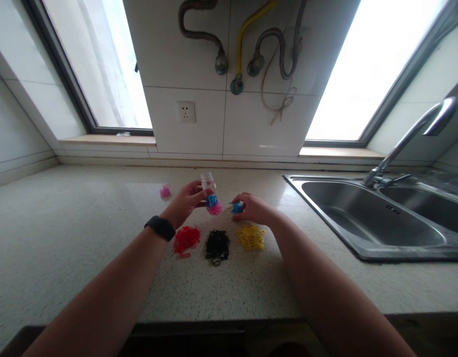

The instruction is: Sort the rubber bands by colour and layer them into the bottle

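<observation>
My left hand [189, 198], with a dark band on its wrist, is closed round a clear bottle [207, 181], held tilted. Pink bands [214, 208] lie at the bottle's bottom with blue ones [211, 200] above them. To the right, my right hand [253, 208] has its fingers closed on some blue rubber bands [236, 207], low over the counter; whether they touch it I cannot tell. Nearer to me lie piles of red rubber bands [186, 240], black rubber bands [217, 245] and yellow rubber bands [250, 237]. A small pink cap-like piece [165, 191] sits left of my left hand.
The speckled counter [102, 223] runs up to a tiled wall with a socket [186, 112] and hoses. At the right, a steel double sink [357, 252] is set into the counter, with a tap [403, 134] behind it.
</observation>
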`<state>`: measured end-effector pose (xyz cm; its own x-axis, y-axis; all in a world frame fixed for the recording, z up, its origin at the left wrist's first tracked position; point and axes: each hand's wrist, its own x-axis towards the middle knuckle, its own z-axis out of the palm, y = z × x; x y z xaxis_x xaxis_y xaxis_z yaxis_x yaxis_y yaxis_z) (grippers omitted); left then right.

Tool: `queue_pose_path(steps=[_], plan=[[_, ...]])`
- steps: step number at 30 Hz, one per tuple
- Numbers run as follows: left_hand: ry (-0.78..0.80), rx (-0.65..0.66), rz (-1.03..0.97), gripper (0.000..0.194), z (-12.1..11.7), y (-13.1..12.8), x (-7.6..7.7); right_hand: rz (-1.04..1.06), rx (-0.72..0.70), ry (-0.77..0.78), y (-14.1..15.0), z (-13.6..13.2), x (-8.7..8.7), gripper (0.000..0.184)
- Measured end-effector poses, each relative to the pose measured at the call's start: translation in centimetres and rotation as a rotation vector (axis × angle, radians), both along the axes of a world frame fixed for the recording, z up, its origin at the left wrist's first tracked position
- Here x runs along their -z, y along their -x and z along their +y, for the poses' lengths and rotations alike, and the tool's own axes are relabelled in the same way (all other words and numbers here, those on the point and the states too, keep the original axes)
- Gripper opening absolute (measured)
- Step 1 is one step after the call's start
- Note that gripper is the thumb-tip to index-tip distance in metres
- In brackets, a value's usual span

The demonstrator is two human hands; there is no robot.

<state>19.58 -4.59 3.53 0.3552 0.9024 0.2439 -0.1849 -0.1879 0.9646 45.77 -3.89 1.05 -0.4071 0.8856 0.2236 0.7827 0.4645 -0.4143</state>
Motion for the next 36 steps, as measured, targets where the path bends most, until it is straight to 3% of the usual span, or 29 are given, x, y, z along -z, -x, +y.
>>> queue_pose_path(steps=[9, 15, 17, 23, 29, 33, 36], plan=[[0.02, 0.001, -0.004, 0.044, -0.3, -0.2, -0.3, 0.018, 0.065, -0.023, 0.3, 0.5, 0.2, 0.029], [0.026, 0.01, 0.012, 0.045, -0.4, -0.3, -0.3, 0.0, 0.009, 0.031, -0.3, 0.4, -0.1, 0.062], [0.022, 0.012, 0.021, 0.044, -0.4, -0.3, -0.2, -0.048, -0.02, 0.024, -0.1, 0.4, -0.3, 0.064], [0.015, 0.024, 0.046, 0.044, -0.4, -0.4, 0.0, -0.139, -0.017, 0.017, 0.6, 0.6, -1.0, 0.036], [-0.003, 0.04, 0.095, 0.045, -0.2, -0.8, 0.2, -0.092, 0.025, 0.023, 0.6, 0.9, -0.8, 0.023], [-0.084, 0.051, 0.154, 0.048, 0.2, -0.8, 0.8, 0.017, 0.04, -0.02, 0.2, 1.3, -0.3, 0.018], [-0.198, 0.006, 0.255, 0.047, 0.5, -0.6, 1.2, 0.216, 0.079, -0.028, 0.0, 1.9, 0.1, 0.017]])
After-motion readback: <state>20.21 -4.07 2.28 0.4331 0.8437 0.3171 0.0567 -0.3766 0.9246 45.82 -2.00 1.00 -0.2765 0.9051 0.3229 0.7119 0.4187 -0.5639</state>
